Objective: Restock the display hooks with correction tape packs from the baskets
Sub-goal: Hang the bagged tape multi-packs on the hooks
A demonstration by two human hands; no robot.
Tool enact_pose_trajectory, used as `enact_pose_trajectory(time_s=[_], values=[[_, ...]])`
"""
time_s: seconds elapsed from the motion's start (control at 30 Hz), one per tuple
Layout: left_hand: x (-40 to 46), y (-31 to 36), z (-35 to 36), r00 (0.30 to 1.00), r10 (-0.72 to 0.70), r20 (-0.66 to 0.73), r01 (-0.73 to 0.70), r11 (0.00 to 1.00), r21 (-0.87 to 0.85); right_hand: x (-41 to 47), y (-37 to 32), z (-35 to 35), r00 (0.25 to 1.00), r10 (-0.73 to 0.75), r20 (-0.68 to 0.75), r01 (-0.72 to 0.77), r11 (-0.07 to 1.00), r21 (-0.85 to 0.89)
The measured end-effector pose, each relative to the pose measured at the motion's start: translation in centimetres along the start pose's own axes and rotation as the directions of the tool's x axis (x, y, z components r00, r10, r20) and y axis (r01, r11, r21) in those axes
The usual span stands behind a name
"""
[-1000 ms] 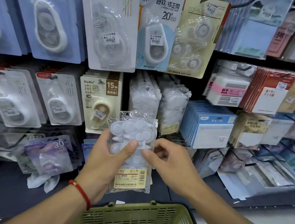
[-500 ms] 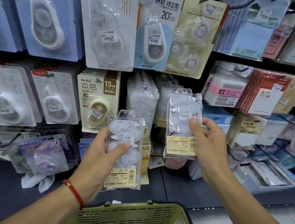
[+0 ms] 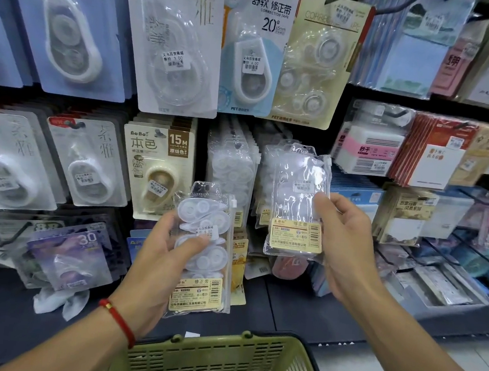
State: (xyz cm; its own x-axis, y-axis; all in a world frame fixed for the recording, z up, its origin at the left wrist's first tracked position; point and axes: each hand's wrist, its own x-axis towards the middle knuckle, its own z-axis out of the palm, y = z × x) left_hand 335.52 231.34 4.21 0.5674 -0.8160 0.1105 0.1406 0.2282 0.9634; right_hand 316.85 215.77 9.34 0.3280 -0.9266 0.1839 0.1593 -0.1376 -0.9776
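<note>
My left hand has a tight grip on one tape pack, thumb across its front. My right hand pinches a second pack up by the full hooks. The green basket sits below.

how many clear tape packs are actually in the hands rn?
2. One clear pack in the left hand, low and centre; one clear pack in the right hand, raised toward the hung rows. More could be stacked behind the left one; can't tell.
</note>
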Motion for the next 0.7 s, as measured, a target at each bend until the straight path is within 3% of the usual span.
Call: enact_pose_trajectory(time_s=[0.23, 0.3, 0.37, 0.4, 0.5, 0.6, 0.7], values=[[0.2, -0.1, -0.2, 1.000, -0.004, -0.024, 0.005, 1.000, 0.017, 0.2, 0.3, -0.2, 1.000, -0.009, -0.008, 0.009, 0.998, -0.063], [0.2, -0.1, -0.1, 1.000, -0.015, -0.009, 0.015, 1.000, 0.016, 0.4, 0.8, -0.6, 0.999, -0.034, 0.000, 0.033, 0.969, -0.245], [0.1, -0.1, 0.0, 1.000, -0.010, 0.002, 0.010, 1.000, -0.005, 0.5, 1.2, -1.0, 0.992, -0.126, -0.001, 0.106, 0.839, -0.534], [0.1, -0.1, 0.0, 1.000, -0.001, 0.009, 0.001, 1.000, -0.017, 0.4, 1.3, -1.0, 0.986, -0.166, 0.025, 0.148, 0.795, -0.588], [-0.2, 0.0, 0.2, 0.998, 0.029, 0.048, -0.029, 0.999, -0.015, -0.9, 1.7, 0.4, 0.966, -0.077, 0.247, 0.197, 0.837, -0.510], [-0.3, -0.1, 0.4, 0.995, 0.044, 0.090, -0.046, 0.999, 0.023, -2.5, 2.5, 2.1, 0.879, 0.001, 0.476, 0.251, 0.849, -0.465], [-0.4, -0.3, 0.9, 0.995, 0.058, 0.084, -0.061, 0.997, 0.038, -3.1, 2.6, 2.9, 0.872, -0.039, 0.488, 0.250, 0.892, -0.377]])
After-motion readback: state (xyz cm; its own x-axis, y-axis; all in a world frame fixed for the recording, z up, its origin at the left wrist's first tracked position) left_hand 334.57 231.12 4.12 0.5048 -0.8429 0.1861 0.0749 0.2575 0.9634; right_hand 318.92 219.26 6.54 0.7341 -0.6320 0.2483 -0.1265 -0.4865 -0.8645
